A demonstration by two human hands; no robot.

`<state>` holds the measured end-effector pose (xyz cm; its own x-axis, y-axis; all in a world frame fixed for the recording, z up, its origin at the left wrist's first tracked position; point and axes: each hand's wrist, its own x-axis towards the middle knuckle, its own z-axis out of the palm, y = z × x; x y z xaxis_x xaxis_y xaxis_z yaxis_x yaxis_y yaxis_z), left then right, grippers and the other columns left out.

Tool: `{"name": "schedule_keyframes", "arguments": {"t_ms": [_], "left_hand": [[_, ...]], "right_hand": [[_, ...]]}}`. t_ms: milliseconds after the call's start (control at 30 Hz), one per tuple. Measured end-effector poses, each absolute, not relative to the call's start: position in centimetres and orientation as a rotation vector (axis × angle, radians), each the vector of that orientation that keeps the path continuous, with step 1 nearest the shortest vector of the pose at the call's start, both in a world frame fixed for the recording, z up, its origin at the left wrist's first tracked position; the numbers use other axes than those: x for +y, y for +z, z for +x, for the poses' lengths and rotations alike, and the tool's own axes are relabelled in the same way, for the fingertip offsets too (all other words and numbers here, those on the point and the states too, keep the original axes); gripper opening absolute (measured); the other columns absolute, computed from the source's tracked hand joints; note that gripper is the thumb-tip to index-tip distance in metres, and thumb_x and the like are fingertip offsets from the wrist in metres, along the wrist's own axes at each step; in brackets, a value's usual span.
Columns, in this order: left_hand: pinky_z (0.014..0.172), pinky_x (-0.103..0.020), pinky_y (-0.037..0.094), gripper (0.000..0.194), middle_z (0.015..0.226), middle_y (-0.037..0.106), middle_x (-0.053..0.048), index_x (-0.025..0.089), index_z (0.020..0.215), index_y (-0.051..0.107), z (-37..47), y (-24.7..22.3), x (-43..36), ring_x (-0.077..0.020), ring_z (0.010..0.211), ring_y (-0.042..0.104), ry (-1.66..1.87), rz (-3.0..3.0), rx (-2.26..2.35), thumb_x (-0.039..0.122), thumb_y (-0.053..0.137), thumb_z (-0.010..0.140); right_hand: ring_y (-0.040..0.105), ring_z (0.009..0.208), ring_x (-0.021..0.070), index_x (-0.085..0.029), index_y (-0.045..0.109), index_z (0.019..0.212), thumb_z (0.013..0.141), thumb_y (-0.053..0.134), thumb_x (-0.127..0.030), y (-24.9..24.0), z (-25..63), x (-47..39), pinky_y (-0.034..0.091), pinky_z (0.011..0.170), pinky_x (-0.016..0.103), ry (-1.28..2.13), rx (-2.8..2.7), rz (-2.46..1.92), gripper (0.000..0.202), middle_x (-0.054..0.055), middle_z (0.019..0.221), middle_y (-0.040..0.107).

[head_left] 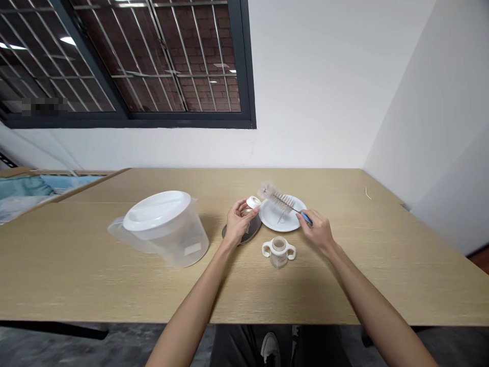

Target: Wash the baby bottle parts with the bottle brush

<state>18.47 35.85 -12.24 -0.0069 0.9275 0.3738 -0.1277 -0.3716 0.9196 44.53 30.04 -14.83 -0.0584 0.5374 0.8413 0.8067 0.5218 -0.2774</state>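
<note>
Two hands, one brush

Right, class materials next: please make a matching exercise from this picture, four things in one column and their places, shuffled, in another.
Things
1. Translucent plastic pitcher with a white lid
2. Pale-bristled brush with a blue handle
3. Small round white plastic piece
4. Small bottle with two curved white handles

Places
A. Held in the left hand
B. Upright, nearer the front edge of the pale wooden table than the round white plate
C. Left of both hands
D. Held in the right hand

Pairs: 1-C, 2-D, 3-A, 4-B
</note>
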Motion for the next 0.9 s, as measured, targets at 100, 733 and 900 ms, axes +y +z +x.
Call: {"name": "schedule_keyframes", "arguments": {"t_ms": [100, 733, 900], "left_hand": [[0.086, -0.026, 0.048, 0.069, 0.116, 0.065, -0.013, 0.014, 0.123, 0.054, 18.5, -12.3, 35.9, -0.0165, 0.101, 0.060, 1.567, 1.390, 0.838, 0.035, 0.085, 0.066], [0.089, -0.024, 0.045, 0.055, 0.110, 0.069, -0.008, 0.017, 0.109, 0.054, 18.4, -13.0, 36.6, -0.0136, 0.099, 0.065, 1.570, 1.157, 0.679, 0.039, 0.084, 0.070], [0.088, -0.026, 0.047, 0.060, 0.105, 0.070, -0.010, 0.016, 0.114, 0.055, 18.4, -12.7, 36.2, -0.0160, 0.096, 0.066, 1.514, 1.171, 0.726, 0.044, 0.083, 0.070]], "right_hand": [[0.058, 0.068, 0.0113, -0.015, 0.067, 0.095, 0.096, 0.056, -0.031, -14.8, 44.4, 30.0, 0.039, 0.062, 0.025, -0.351, -1.762, -1.155, 0.019, 0.002, 0.078, 0.063], [0.060, 0.071, 0.0116, -0.014, 0.067, 0.097, 0.095, 0.058, -0.027, -14.3, 44.8, 29.9, 0.042, 0.065, 0.024, -0.357, -1.750, -1.104, 0.016, 0.004, 0.083, 0.067], [0.062, 0.075, 0.0127, -0.015, 0.067, 0.096, 0.094, 0.058, -0.029, -14.3, 45.0, 29.9, 0.042, 0.067, 0.025, -0.389, -1.678, -1.181, 0.017, 0.003, 0.086, 0.068]]}}
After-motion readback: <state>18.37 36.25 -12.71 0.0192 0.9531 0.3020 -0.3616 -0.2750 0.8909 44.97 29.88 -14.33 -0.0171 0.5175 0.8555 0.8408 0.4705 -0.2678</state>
